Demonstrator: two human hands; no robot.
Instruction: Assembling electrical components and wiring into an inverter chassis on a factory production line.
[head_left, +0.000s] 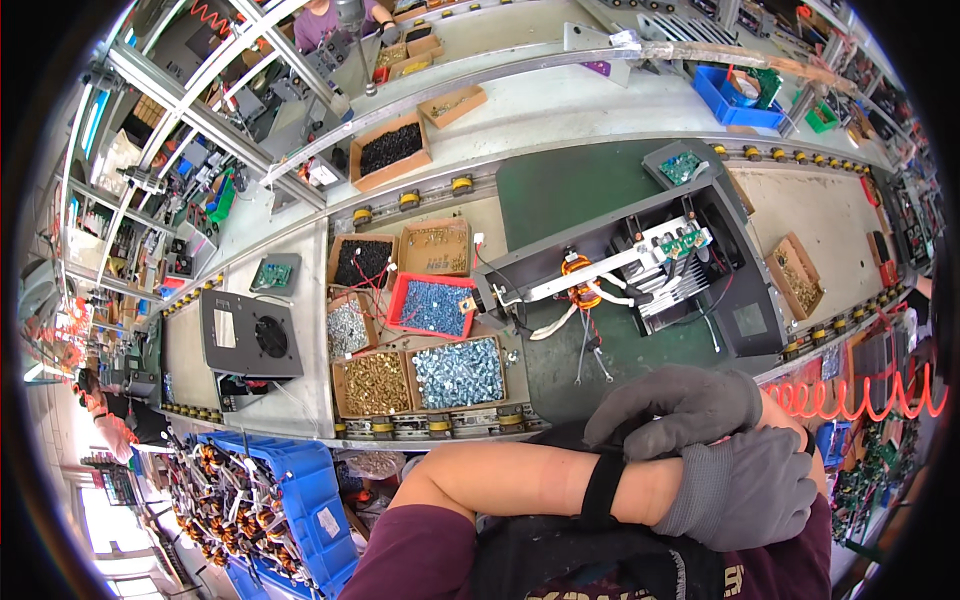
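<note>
My arms are crossed in front of me, both hands in grey gloves. My left hand (745, 490) lies against my right arm near the elbow, its fingers curled round it. Over my left forearm hangs my right hand (675, 410), its fingers loosely bent and apart, with no part in them. A black strap (602, 487) circles the left forearm. Just beyond the hands sits an open dark metal housing (755, 300) on a green board (560, 375). Inside it are a copper-wound coil (578, 280), a finned heat sink (675, 300) and white cables ending in ring lugs.
Left of the housing are cardboard boxes of brass screws (375, 384) and silvery screws (457, 373), and a red tray (402, 318) of blue parts. Farther left stands a dark fan housing (250, 335). A blue crate (305, 490) of coils is lower left. A co-worker's hand (390, 33) shows across the line.
</note>
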